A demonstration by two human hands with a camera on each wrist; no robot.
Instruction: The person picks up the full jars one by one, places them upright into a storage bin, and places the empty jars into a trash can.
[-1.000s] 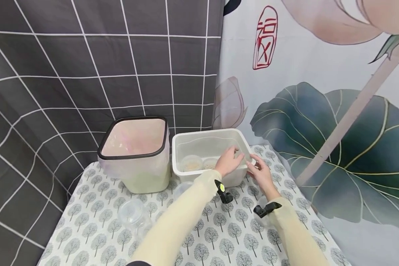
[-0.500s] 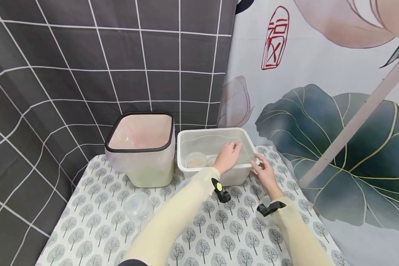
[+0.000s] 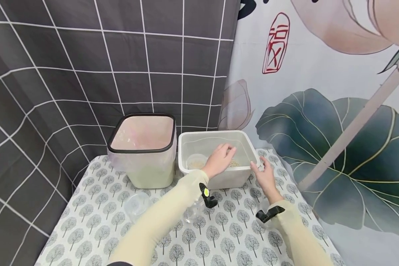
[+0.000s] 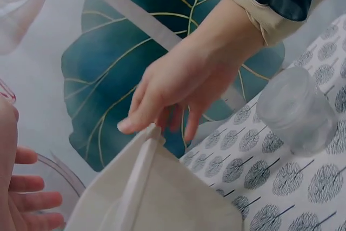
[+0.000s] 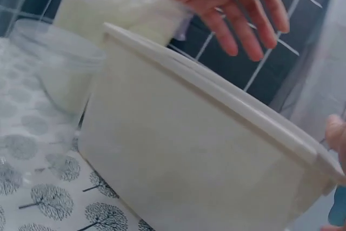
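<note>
A white plastic bin stands near the back of the table. Inside it, at left, sits a round clear tub with tan contents; more tan bits show farther right, partly behind my left hand. My left hand hovers over the bin's opening, its fingers loose and holding nothing, as the right wrist view confirms. At the bin's right corner, my right hand straddles the rim, thumb on the inner side and fingers outside. How firmly it grips is hard to tell.
Left of the bin stands a waste bin with a black rim and pale liner. Clear jars rest on the tree-print cloth: one at left, one by my left wrist, one beneath my right wrist. Curtains hang behind.
My left hand has drawn back leftward within the bin's opening and its fingers have loosened. The tan bits at right now show. My right hand stays by the rim, its thumb and finger spread slightly.
</note>
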